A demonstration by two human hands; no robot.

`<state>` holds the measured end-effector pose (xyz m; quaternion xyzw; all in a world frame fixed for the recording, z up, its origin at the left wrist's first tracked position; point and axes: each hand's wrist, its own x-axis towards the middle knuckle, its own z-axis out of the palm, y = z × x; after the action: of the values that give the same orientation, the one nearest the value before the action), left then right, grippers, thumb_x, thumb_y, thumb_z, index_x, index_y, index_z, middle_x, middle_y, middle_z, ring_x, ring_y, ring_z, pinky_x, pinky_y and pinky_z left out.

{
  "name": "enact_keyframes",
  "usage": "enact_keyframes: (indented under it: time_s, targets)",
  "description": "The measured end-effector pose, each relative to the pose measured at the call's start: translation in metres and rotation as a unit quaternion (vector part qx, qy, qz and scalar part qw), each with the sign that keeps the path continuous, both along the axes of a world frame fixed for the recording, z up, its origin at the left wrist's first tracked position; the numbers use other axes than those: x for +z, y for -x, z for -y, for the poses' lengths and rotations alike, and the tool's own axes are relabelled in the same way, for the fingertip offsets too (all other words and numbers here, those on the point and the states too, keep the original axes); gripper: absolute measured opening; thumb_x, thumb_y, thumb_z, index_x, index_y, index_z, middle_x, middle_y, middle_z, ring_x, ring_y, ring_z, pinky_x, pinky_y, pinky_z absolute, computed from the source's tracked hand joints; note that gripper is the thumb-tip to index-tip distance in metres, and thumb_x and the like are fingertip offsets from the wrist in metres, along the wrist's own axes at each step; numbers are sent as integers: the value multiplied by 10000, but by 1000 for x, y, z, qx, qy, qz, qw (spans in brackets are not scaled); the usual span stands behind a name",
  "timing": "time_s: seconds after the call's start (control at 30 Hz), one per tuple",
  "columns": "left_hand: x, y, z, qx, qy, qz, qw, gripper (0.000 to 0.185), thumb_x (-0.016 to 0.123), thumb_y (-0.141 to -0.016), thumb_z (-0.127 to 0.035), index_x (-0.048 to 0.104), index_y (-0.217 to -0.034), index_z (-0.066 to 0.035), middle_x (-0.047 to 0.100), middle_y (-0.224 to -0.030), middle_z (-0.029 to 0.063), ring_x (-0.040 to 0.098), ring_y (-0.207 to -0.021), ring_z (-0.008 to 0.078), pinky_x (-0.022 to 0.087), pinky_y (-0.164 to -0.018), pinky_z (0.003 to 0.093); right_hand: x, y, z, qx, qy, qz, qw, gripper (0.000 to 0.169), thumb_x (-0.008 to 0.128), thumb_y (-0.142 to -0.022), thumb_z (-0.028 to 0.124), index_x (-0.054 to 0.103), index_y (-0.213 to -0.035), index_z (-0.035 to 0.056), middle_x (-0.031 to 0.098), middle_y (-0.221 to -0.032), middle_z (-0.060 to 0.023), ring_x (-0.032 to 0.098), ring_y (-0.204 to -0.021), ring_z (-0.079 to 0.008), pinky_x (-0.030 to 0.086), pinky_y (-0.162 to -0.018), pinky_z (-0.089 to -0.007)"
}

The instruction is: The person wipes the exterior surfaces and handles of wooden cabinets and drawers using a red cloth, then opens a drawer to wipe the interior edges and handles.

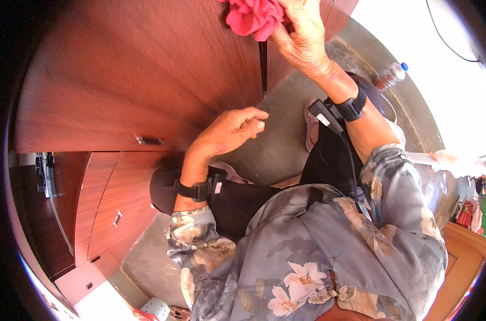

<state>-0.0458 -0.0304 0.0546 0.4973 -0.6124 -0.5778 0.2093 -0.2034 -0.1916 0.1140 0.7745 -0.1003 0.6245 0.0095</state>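
My right hand holds a crumpled pinkish-red cloth against the reddish-brown wooden cabinet, at the top of the view. Part of the cloth is cut off by the picture's edge. A narrow dark gap runs down the cabinet just below the cloth. Lower and to the left, my left hand hovers in front of the cabinet, fingers loosely bent and nothing in them. A small metal handle sits on the wood to the left of that hand.
More cabinet drawers stand at the left, beside an open compartment with a dark device. My shoes rest on the grey floor. A plastic bottle with a blue cap is at the right by the wall. A cable hangs from my right wrist strap.
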Motion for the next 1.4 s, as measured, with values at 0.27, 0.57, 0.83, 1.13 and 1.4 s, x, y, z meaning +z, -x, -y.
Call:
enact_keyframes:
  time_s: [0.27, 0.57, 0.83, 1.13, 1.4]
  targets:
    - [-14, -8, -7, 0, 136, 99, 986, 375, 533, -919, -289, 550, -1172, -13, 636, -1001, 136, 601, -917, 235, 477, -809, 354, 0, -29, -42, -54, 37, -123, 990, 630, 629, -702, -20, 482, -1308, 63, 323, -1338, -361, 444, -1092, -462, 375, -954, -477]
    - [-21, -8, -20, -19, 177, 189, 966, 380, 561, -890, -272, 551, -1184, -32, 644, -1019, 184, 624, -957, 308, 472, -840, 386, -28, -45, -64, -64, 38, -258, 963, 610, 534, -816, 459, 452, -1353, 182, 285, -1422, -267, 360, -1230, -407, 271, -1007, -566]
    - [-24, -1, -20, -26, 184, 183, 965, 392, 557, -873, -313, 562, -1157, -43, 641, -1000, 181, 607, -954, 334, 467, -816, 420, -38, -49, -63, -115, 101, -280, 948, 583, 629, -764, 296, 487, -1322, 207, 322, -1400, -248, 325, -1286, -388, 252, -1027, -585]
    - [-23, 4, -18, 2, 187, 193, 963, 408, 549, -871, -353, 569, -1162, -68, 645, -1014, 162, 595, -981, 345, 459, -833, 439, -32, -48, -70, -40, 35, -279, 959, 536, 624, -794, 298, 505, -1306, 189, 291, -1411, -267, 317, -1278, -417, 224, -1028, -604]
    - [-17, -7, -7, 243, 50, -108, 963, 398, 511, -929, -284, 533, -1209, -2, 634, -1081, 135, 618, -938, 216, 496, -816, 335, -16, -53, -59, 42, 68, -150, 985, 280, 613, -771, 142, 649, -1050, 143, 501, -1202, -234, 520, -973, -386, 418, -828, -459]
